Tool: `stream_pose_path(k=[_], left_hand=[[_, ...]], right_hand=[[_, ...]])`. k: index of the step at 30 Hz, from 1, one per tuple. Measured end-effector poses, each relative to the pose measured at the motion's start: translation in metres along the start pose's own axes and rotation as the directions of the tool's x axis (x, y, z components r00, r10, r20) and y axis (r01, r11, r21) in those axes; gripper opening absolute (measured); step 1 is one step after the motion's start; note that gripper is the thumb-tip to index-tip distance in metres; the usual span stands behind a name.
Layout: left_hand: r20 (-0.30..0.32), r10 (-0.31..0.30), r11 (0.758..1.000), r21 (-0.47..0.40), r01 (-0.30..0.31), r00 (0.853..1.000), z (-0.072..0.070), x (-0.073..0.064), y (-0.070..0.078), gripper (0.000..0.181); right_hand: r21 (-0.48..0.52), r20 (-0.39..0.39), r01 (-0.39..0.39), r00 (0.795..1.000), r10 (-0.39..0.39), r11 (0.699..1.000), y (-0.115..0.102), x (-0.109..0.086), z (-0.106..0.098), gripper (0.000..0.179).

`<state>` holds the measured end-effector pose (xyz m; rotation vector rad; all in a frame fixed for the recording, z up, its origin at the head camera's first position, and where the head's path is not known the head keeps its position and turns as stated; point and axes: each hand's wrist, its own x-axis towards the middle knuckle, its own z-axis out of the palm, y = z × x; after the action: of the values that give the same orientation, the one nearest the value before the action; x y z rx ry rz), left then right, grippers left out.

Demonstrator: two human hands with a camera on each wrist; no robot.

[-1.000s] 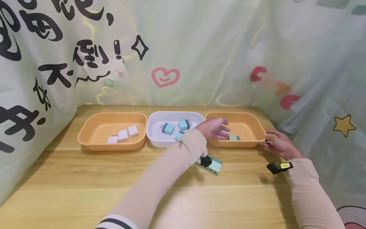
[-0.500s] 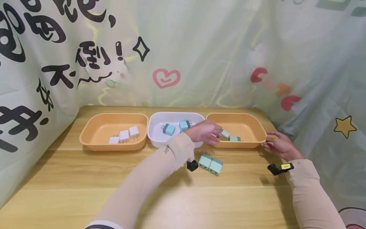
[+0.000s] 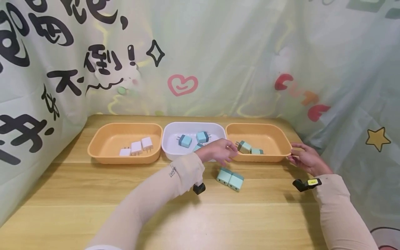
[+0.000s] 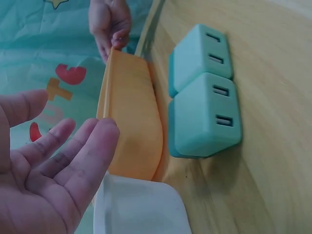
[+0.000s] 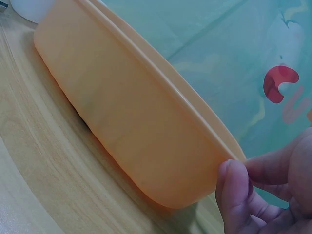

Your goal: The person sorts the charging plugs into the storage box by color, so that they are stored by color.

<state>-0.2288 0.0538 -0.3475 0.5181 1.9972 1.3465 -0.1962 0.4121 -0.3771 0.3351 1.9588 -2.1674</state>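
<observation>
My left hand (image 3: pixel 218 151) holds nothing, its fingers loosely spread over the front right corner of the white tray (image 3: pixel 172 147). At the right, my right hand (image 3: pixel 306 159) pinches the rim of an orange tray (image 5: pixel 146 117) between thumb and fingers. Inside that tray lie two turquoise USB chargers, one (image 3: pixel 244 147) tilted near the left end and the other (image 3: pixel 257 151) by the front wall. Two more turquoise chargers (image 4: pixel 204 112) stand side by side on the table, USB ports showing, just in front of the trays.
The white tray holds several turquoise chargers (image 3: pixel 185 141), one partly hidden behind my left wrist. Another orange tray (image 3: pixel 106 160) on the left contains white chargers (image 3: pixel 136 148). All three trays line up along the wooden table's (image 3: pixel 218 222) back, before a printed curtain (image 3: pixel 225 52).
My left hand has drawn back left and toward me from the right orange tray, uncovering the tilted turquoise charger there. The right hand keeps its place on the rim.
</observation>
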Motion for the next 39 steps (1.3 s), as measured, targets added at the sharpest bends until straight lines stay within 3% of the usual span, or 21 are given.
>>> stream_pose_path(k=[3, 6, 10, 14, 17, 20, 22, 28, 39], left_hand=[[-0.026, 0.027, 0.993, 0.112, -0.024, 0.999, 0.002, -0.003, -0.004, 0.022], [-0.044, 0.094, 0.961, 0.267, -0.079, 0.995, 0.004, -0.006, -0.009, 0.022], [-0.038, 0.209, 0.867, 0.47, -0.167, 0.977, 0.006, -0.008, -0.017, 0.027], [-0.013, 0.29, 0.772, 0.594, -0.226, 0.957, 0.006, -0.008, -0.026, 0.03], [0.013, 0.301, 0.714, 0.659, -0.235, 0.953, 0.006, -0.01, -0.03, 0.033], [0.041, 0.273, 0.669, 0.71, -0.22, 0.961, 0.007, -0.012, -0.031, 0.037], [0.057, 0.241, 0.648, 0.734, -0.204, 0.969, 0.008, -0.014, -0.031, 0.04], [0.076, 0.165, 0.615, 0.772, -0.162, 0.983, 0.015, -0.014, -0.034, 0.048], [0.087, 0.2, 0.558, 0.808, -0.186, 0.976, 0.021, -0.011, -0.045, 0.054]], right_hand=[[-0.003, 0.001, 0.008, 1.0, -0.008, 1.0, 0.0, -0.001, -0.001, 0.025], [-0.006, -0.002, 0.012, 1.0, -0.012, 1.0, 0.0, -0.002, -0.001, 0.024], [-0.007, -0.004, 0.01, 1.0, -0.01, 1.0, -0.001, -0.002, 0.0, 0.024], [-0.01, -0.01, 0.004, 1.0, -0.004, 1.0, -0.002, 0.0, 0.002, 0.024], [-0.02, -0.017, -0.002, 1.0, 0.001, 1.0, -0.003, 0.002, 0.003, 0.024], [-0.031, -0.019, 0.0, 1.0, 0.0, 1.0, -0.003, 0.002, 0.005, 0.025], [-0.038, -0.019, 0.002, 1.0, -0.003, 0.999, -0.004, 0.002, 0.006, 0.025], [-0.028, -0.023, -0.01, 1.0, 0.009, 1.0, -0.004, 0.0, 0.006, 0.024], [-0.035, -0.026, -0.007, 1.0, 0.006, 0.999, -0.003, -0.002, 0.004, 0.025]])
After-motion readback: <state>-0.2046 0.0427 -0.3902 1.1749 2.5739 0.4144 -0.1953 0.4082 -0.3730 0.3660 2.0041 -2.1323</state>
